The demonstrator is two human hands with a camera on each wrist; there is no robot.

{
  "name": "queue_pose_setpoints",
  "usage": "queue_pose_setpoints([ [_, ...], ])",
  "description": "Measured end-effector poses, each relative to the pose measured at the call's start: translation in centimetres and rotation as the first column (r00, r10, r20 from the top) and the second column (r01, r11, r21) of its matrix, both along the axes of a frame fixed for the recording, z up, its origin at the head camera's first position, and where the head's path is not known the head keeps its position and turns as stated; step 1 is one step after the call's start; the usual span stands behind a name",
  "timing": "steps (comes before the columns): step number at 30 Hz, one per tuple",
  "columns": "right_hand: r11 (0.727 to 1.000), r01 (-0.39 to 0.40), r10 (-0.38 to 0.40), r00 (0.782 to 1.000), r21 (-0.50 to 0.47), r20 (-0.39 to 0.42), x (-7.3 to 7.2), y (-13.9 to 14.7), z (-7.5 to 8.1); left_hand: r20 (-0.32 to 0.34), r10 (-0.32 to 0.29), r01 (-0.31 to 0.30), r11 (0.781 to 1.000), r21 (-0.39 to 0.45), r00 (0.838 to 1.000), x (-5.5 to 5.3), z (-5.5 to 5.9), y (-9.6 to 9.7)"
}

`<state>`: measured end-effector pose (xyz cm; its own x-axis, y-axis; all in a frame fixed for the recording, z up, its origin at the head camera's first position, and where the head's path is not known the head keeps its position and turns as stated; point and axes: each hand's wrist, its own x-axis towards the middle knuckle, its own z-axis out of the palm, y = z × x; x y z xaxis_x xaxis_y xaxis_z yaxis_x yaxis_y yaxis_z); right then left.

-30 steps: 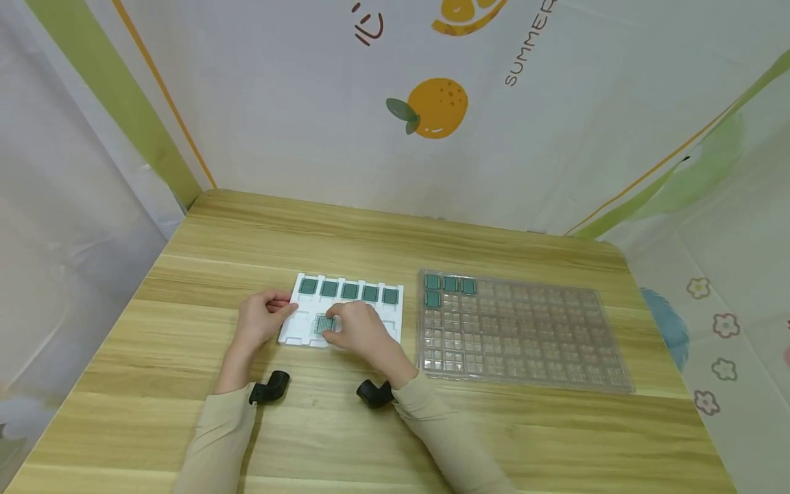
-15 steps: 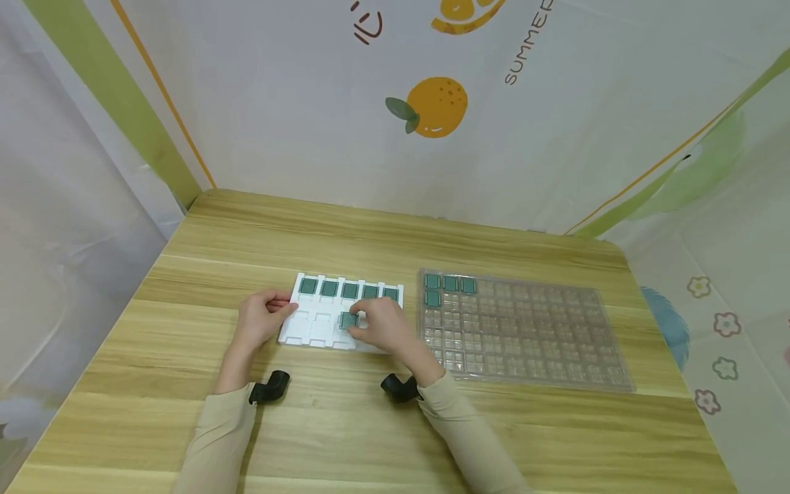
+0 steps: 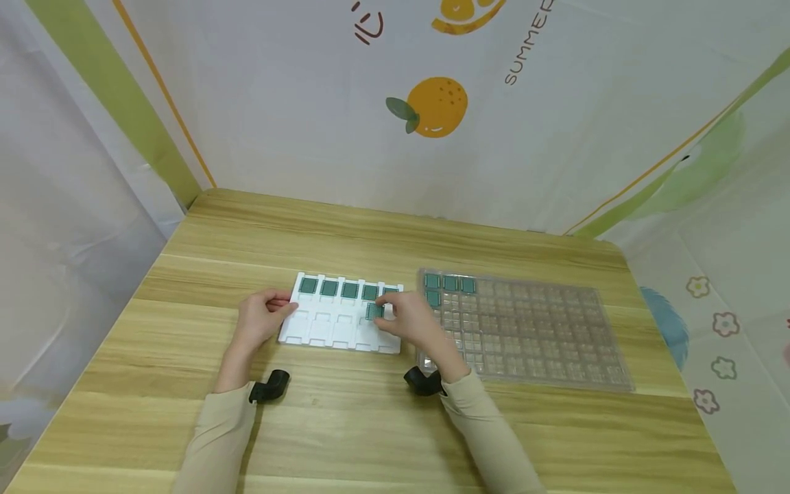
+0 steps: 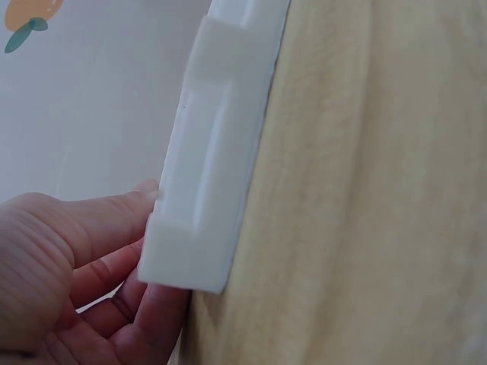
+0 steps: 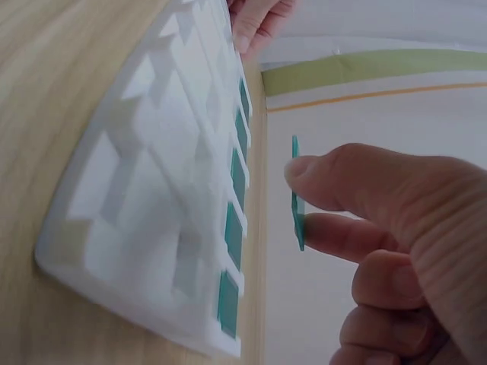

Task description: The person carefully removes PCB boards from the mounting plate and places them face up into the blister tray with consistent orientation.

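My right hand (image 3: 412, 319) pinches a small green circuit board (image 3: 374, 311) between thumb and finger, above the right part of the white tray (image 3: 321, 329). In the right wrist view that board (image 5: 297, 220) is seen edge-on, apart from the tray. My left hand (image 3: 262, 317) grips the tray's left edge; the left wrist view shows the thumb on top and curled fingers (image 4: 156, 319) at its side and underneath. Along the tray's back row sit several green boards (image 3: 329, 288), the rightmost partly hidden by my right hand. The front row's pockets hold no boards.
Right of the white tray lies a clear plastic tray (image 3: 524, 329) with many pockets. Several green boards (image 3: 450, 283) sit in its back left corner. A black wrist mount (image 3: 270, 386) is on the left wrist, another (image 3: 423, 381) on the right. A printed curtain (image 3: 308, 103) stands behind the table.
My right hand has carried the pinched board rightward over the white tray, from its left-middle part to its right part. The left hand and both trays have stayed put.
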<state>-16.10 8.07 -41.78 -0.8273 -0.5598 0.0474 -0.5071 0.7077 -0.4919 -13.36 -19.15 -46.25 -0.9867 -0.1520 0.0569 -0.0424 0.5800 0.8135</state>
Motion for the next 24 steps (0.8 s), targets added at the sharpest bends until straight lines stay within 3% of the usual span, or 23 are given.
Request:
queue_pose_setpoints([
  [15, 0.997, 0.035, -0.037, 0.999, -0.066, -0.036, -0.9, 4.1, -0.3, 0.005, 0.001, -0.001, 1.000, 0.005, 1.000, -0.1, -0.2, -0.1],
  [24, 0.995, 0.066, -0.067, 0.998, -0.079, -0.006, -1.8, 7.0, -0.7, 0.006, -0.001, 0.001, 1.000, 0.001, 1.000, -0.1, -0.1, -0.1],
])
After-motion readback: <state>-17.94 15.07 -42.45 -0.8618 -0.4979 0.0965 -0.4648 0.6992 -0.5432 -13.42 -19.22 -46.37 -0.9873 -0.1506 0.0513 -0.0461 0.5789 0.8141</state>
